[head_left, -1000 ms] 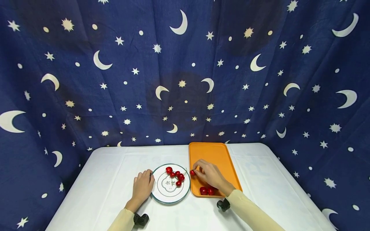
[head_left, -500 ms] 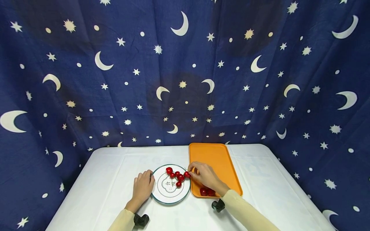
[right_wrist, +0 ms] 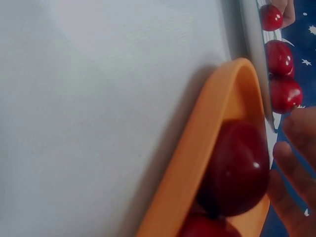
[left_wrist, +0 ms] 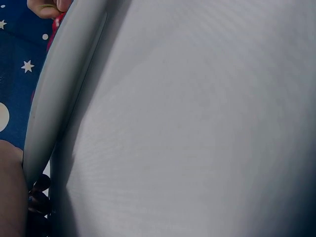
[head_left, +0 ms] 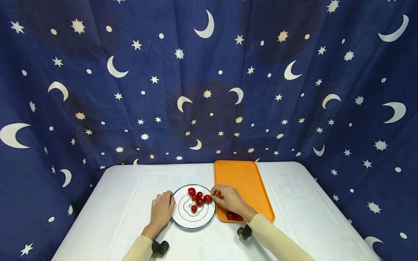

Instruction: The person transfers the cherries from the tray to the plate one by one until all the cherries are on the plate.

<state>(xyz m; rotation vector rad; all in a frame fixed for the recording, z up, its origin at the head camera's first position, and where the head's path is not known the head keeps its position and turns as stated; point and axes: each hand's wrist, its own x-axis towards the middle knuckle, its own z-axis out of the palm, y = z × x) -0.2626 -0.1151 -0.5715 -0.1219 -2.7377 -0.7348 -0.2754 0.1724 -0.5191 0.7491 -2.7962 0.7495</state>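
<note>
On the white tablecloth, a white plate [head_left: 192,225] with a dark green rim carries several red cherries [head_left: 200,201]. My left hand [head_left: 161,208] grips its left rim; in the left wrist view, dark fingertips [left_wrist: 39,201] show beneath the plate's edge. My right hand [head_left: 231,199] is at the plate's right rim, finger and thumb drawn together at the rightmost cherry [head_left: 208,198]. In the right wrist view a fingertip meets that cherry [right_wrist: 286,94]; the far side of the pinch is hidden. Larger dark red cherries [right_wrist: 239,168] lie in an orange tray [head_left: 240,174] below my right hand.
The tray stands close against the plate's right side and reaches to the back of the table [head_left: 130,181]. A blue curtain [head_left: 209,72] with moons and stars hangs behind and beside the table. A dark wrist camera [head_left: 244,232] sits on my right wrist.
My right hand has carried a cherry leftward from over the tray onto the plate. A few of the plate's cherries have shifted left. The left hand has stayed at the rim.
</note>
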